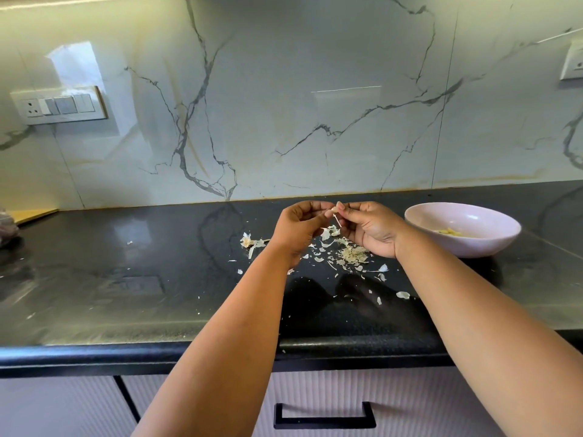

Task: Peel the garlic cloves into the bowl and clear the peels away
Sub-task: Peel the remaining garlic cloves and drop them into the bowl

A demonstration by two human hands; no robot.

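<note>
black counter [126, 279]: both hands' fingers pinching garlic clove [334, 210]; bowl [492, 244] holds seemingly peeled cloves [449, 231].

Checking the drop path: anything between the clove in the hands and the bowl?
Nothing visible. Both hands, left hand and right hand, pinch the garlic clove above the peels. The bowl sits just right of the right hand, open-topped, only bare counter between.
</note>
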